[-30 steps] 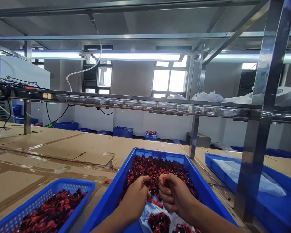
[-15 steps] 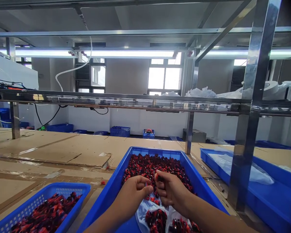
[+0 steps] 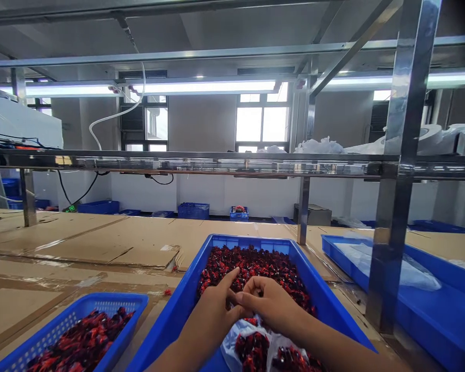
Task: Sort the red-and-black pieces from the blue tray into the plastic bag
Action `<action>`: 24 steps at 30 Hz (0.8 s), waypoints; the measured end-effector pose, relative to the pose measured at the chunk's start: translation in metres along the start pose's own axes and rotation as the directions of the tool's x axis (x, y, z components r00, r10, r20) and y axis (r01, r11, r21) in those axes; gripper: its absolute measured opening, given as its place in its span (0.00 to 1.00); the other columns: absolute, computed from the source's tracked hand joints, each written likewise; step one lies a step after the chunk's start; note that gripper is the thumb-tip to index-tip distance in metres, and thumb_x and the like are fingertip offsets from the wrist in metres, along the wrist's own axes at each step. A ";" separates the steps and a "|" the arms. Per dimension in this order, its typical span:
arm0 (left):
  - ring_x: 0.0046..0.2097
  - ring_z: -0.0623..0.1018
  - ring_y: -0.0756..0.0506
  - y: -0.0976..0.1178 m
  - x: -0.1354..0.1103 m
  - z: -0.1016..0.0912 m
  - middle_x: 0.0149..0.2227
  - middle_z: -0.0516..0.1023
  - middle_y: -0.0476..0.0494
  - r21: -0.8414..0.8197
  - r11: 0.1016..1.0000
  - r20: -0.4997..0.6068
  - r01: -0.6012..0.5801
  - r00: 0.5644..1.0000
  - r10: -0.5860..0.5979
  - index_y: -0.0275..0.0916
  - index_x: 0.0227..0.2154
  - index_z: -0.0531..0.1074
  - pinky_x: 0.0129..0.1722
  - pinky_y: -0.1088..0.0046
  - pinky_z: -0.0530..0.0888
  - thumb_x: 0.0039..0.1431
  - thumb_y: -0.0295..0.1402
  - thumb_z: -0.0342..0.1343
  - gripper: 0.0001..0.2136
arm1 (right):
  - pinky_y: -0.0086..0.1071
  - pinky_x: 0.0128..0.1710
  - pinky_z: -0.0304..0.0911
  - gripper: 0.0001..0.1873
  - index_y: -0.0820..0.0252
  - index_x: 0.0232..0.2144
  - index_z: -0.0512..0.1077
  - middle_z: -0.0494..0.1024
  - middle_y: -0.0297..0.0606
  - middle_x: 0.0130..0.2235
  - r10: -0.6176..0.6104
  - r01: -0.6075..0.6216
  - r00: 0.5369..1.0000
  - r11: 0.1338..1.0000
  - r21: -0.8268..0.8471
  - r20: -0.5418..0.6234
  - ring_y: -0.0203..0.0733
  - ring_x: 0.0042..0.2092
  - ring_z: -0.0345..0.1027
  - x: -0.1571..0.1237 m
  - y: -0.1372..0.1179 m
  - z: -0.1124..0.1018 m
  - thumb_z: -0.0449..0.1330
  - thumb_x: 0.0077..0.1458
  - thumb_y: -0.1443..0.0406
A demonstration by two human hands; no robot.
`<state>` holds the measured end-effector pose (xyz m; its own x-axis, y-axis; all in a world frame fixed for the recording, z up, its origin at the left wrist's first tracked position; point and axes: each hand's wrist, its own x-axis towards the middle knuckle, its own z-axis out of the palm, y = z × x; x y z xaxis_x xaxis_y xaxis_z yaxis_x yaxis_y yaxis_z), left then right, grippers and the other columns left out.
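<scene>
Plenty of red-black pieces (image 3: 256, 259) are seemingly left, and whether anything's gripped by left hand (image 3: 213, 311) or right hand (image 3: 274, 305) can't be told!

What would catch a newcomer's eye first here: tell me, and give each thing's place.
First, the heap of small red-and-black pieces filling the far part of the large blue tray at the lower middle, with the left hand and right hand close together above the tray. Next, the smaller blue basket at lower left, holding similar pieces. Then the bright tube light across the upper middle.
</scene>
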<state>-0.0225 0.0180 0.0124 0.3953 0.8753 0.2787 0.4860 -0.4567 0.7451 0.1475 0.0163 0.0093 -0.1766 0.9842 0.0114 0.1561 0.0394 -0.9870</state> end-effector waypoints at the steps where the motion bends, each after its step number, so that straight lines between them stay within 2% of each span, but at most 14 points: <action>1: 0.32 0.74 0.47 0.001 -0.001 0.001 0.35 0.81 0.50 0.015 1.000 -0.001 -0.006 1.000 0.006 0.44 0.63 0.58 0.33 0.75 0.65 0.52 0.35 0.60 0.34 | 0.21 0.13 0.42 0.13 0.60 0.24 0.66 0.68 0.26 0.16 0.000 0.000 1.000 1.000 0.019 0.009 0.26 0.15 0.54 0.001 0.001 0.000 0.66 0.49 0.59; 3: 0.32 0.75 0.47 0.004 -0.003 0.002 0.34 0.80 0.51 0.019 1.000 0.005 -0.018 1.000 0.018 0.44 0.62 0.59 0.34 0.75 0.65 0.53 0.35 0.60 0.32 | 0.22 0.13 0.38 0.13 0.59 0.22 0.65 0.64 0.24 0.14 0.046 -0.051 0.998 0.992 0.115 0.045 0.26 0.14 0.49 0.001 0.001 -0.001 0.64 0.49 0.60; 5: 0.31 0.75 0.47 0.007 -0.005 0.003 0.30 0.79 0.52 0.013 1.000 0.016 -0.026 1.000 0.026 0.44 0.58 0.64 0.32 0.75 0.64 0.58 0.38 0.56 0.25 | 0.23 0.12 0.34 0.14 0.57 0.22 0.61 0.57 0.21 0.13 0.104 -0.120 0.991 0.971 0.207 0.089 0.26 0.13 0.42 0.000 -0.003 -0.003 0.60 0.52 0.59; 7: 0.29 0.73 0.47 0.010 -0.007 0.003 0.26 0.76 0.51 0.034 0.999 0.000 -0.028 1.000 0.028 0.43 0.47 0.71 0.29 0.75 0.61 0.64 0.44 0.48 0.16 | 0.24 0.13 0.32 0.16 0.56 0.20 0.56 0.51 0.20 0.13 0.145 -0.177 0.981 0.944 0.278 0.132 0.27 0.14 0.37 0.000 -0.008 -0.005 0.56 0.54 0.58; 10: 0.31 0.72 0.46 0.005 -0.008 0.003 0.28 0.75 0.48 0.023 1.000 -0.043 -0.021 0.999 0.022 0.41 0.33 0.72 0.30 0.73 0.62 0.67 0.44 0.39 0.19 | 0.25 0.13 0.31 0.21 0.55 0.16 0.50 0.47 0.21 0.14 0.175 -0.241 0.964 0.896 0.374 0.201 0.28 0.15 0.36 -0.001 -0.013 -0.009 0.52 0.55 0.56; 12: 0.37 0.72 0.45 -0.004 -0.007 0.004 0.35 0.75 0.45 -0.044 0.998 -0.031 -0.042 0.999 0.041 0.40 0.33 0.72 0.35 0.73 0.64 0.65 0.38 0.39 0.16 | 0.25 0.13 0.31 0.21 0.56 0.16 0.50 0.47 0.22 0.15 0.165 -0.252 0.959 0.870 0.423 0.231 0.28 0.16 0.36 -0.001 -0.013 -0.011 0.52 0.55 0.55; 14: 0.36 0.72 0.46 -0.015 -0.003 0.007 0.36 0.74 0.44 -0.147 0.989 -0.007 0.006 1.000 -0.007 0.39 0.38 0.72 0.35 0.73 0.65 0.61 0.33 0.40 0.14 | 0.24 0.13 0.31 0.21 0.56 0.17 0.52 0.48 0.22 0.15 0.149 -0.254 0.956 0.850 0.462 0.252 0.28 0.16 0.37 0.000 -0.013 -0.012 0.52 0.55 0.55; 17: 0.24 0.66 0.49 -0.026 0.003 0.011 0.30 0.71 0.48 -0.317 0.927 0.037 0.200 0.979 -0.198 0.39 0.50 0.67 0.25 0.74 0.61 0.61 0.37 0.41 0.18 | 0.24 0.13 0.32 0.21 0.57 0.17 0.53 0.49 0.23 0.15 0.140 -0.272 0.948 0.827 0.493 0.287 0.28 0.16 0.37 0.001 -0.012 -0.014 0.52 0.56 0.55; 18: 0.23 0.65 0.49 -0.026 0.004 0.012 0.29 0.71 0.49 -0.343 0.914 0.042 0.218 0.975 -0.217 0.39 0.53 0.65 0.23 0.74 0.60 0.62 0.41 0.41 0.20 | 0.24 0.13 0.32 0.22 0.57 0.16 0.53 0.49 0.23 0.15 0.145 -0.284 0.943 0.821 0.495 0.300 0.28 0.15 0.37 0.001 -0.012 -0.014 0.52 0.56 0.54; 20: 0.24 0.67 0.49 -0.022 0.005 0.010 0.31 0.73 0.48 -0.325 0.933 0.022 0.151 0.988 -0.152 0.39 0.53 0.65 0.25 0.74 0.62 0.63 0.47 0.44 0.22 | 0.24 0.12 0.31 0.24 0.57 0.15 0.52 0.48 0.23 0.14 0.158 -0.306 0.935 0.810 0.500 0.317 0.27 0.15 0.36 0.001 -0.013 -0.016 0.52 0.57 0.53; 22: 0.29 0.71 0.48 -0.013 0.005 0.006 0.29 0.75 0.48 -0.264 0.963 -0.002 0.053 0.998 -0.055 0.38 0.45 0.71 0.29 0.74 0.65 0.62 0.49 0.46 0.21 | 0.24 0.12 0.30 0.23 0.57 0.16 0.55 0.49 0.23 0.14 0.165 -0.312 0.937 0.796 0.519 0.309 0.27 0.14 0.37 0.000 -0.014 -0.017 0.54 0.56 0.53; 24: 0.33 0.73 0.46 -0.005 0.004 0.000 0.29 0.76 0.47 -0.233 0.973 0.002 -0.008 1.000 0.009 0.37 0.37 0.74 0.33 0.74 0.66 0.62 0.48 0.49 0.19 | 0.23 0.12 0.30 0.18 0.58 0.21 0.59 0.54 0.24 0.17 0.172 -0.314 0.939 0.779 0.543 0.297 0.27 0.15 0.43 -0.002 -0.015 -0.019 0.55 0.55 0.53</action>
<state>-0.0228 0.0240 0.0097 0.4012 0.8709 0.2838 0.2881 -0.4140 0.8635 0.1638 0.0169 0.0270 -0.4277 0.8801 -0.2063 -0.3512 -0.3721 -0.8592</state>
